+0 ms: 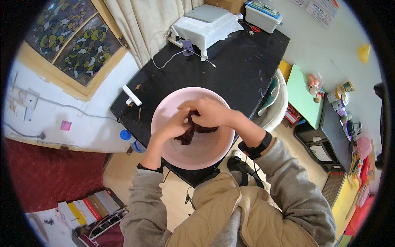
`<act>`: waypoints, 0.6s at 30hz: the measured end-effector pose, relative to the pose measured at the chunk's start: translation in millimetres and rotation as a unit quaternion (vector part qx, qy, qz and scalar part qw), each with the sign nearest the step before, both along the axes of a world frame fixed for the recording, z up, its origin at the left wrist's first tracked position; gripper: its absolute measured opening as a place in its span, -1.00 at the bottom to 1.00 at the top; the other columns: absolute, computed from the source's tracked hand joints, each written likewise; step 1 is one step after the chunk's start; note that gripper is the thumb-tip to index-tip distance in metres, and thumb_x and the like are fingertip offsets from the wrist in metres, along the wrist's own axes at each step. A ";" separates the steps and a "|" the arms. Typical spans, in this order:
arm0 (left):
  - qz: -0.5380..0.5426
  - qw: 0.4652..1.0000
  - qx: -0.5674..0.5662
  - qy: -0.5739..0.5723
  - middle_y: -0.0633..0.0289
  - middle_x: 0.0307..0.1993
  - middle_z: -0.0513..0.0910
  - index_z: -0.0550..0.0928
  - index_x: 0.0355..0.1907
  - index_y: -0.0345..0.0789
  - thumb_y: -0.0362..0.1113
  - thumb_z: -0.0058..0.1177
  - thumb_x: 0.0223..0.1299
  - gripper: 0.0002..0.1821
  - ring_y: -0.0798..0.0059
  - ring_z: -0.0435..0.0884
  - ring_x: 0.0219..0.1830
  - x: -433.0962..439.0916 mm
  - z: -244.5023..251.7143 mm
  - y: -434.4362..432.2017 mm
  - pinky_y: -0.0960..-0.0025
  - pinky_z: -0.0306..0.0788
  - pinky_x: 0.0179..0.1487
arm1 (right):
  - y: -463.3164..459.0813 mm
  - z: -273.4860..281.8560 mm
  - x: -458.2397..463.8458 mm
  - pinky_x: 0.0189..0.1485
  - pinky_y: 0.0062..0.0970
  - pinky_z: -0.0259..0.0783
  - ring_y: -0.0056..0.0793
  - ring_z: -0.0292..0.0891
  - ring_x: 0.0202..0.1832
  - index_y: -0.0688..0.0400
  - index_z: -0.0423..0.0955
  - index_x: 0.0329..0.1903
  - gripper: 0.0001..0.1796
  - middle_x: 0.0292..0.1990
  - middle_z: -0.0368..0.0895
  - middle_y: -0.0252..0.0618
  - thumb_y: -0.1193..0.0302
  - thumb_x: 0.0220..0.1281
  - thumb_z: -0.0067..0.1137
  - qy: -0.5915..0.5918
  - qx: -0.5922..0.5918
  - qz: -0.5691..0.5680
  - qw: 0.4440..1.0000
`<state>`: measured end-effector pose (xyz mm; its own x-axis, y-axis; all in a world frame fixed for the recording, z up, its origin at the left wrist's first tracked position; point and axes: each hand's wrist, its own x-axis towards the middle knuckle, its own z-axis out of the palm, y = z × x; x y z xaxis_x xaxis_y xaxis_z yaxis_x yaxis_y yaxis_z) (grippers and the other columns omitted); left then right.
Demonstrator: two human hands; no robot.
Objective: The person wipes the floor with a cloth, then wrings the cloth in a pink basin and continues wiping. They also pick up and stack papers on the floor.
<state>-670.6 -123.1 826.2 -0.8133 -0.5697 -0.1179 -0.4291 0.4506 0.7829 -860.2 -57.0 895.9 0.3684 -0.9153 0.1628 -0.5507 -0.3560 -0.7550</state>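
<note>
A round pink plastic basin (197,159) stands at the near end of the black table. Inside it, a dark brown-red cloth (186,136) hangs from both hands, its lower parts close to the basin's floor. My left hand (176,123) grips the cloth on the left side. Close beside it, my right hand (206,112) holds the cloth's upper part with curled fingers, palm side hidden. What lies in the bottom of the basin cannot be made out clearly; it looks wet.
Left of the basin lies a white power strip (132,95). Farther back are a white cable (172,57), a purple stand (187,46), a cloth-covered box (206,29) and red scissors (255,29). A white plastic chair (281,102) stands at right; a blue-capped bottle (132,140) is at left.
</note>
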 end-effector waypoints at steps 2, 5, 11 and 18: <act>0.027 0.999 -0.013 0.016 0.00 0.03 0.62 0.51 0.16 -0.38 -0.44 0.11 0.18 -0.56 0.19 0.56 0.14 1.7 31.1 -5.0 0.31 0.37 0.23 | -0.1 42.8 -4.2 -0.12 -0.22 0.53 0.00 0.65 -0.23 0.22 0.54 0.06 -0.57 -0.25 0.68 0.13 0.55 0.05 0.07 -0.024 -0.040 -0.009 0.999; 0.049 0.987 -0.020 0.151 0.08 -0.12 0.66 0.56 0.03 -0.43 -0.45 0.18 0.19 -0.66 0.35 0.61 -0.06 15.6 63.2 -11.9 0.39 0.44 0.07 | 5.8 79.2 -16.8 -0.18 -0.26 0.55 -0.06 0.69 -0.24 0.29 0.50 0.09 -0.54 -0.25 0.69 0.11 0.55 0.04 0.13 -0.076 -0.054 -0.036 0.995; 0.082 0.990 -0.093 0.060 0.11 -0.32 0.59 0.55 -0.26 -0.39 -0.51 0.26 0.00 -0.77 0.34 0.59 -0.27 31.8 40.9 -15.4 0.38 0.46 -0.14 | 2.1 9.3 -32.8 -0.16 -0.19 0.53 -0.06 0.66 -0.23 0.29 0.59 -0.18 -0.68 -0.33 0.68 0.04 0.36 0.02 0.36 0.065 0.053 -0.028 0.996; -0.090 0.943 -0.175 -0.267 0.12 -0.17 0.64 0.65 -0.23 -0.25 -0.25 0.30 0.00 -0.75 0.15 0.58 0.01 43.7 -77.7 20.0 0.14 0.46 0.08 | 45.6 -181.9 7.3 0.06 -0.13 0.46 -0.17 0.62 -0.07 0.09 0.68 -0.17 -0.77 -0.19 0.69 -0.16 0.34 0.14 0.16 0.405 0.083 0.022 0.910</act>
<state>-626.9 -103.1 748.5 -0.7780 -0.5080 -0.3696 -0.6125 0.7442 0.2664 -852.9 -11.4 714.0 0.3439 -0.8836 -0.3178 -0.9383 -0.3100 -0.1534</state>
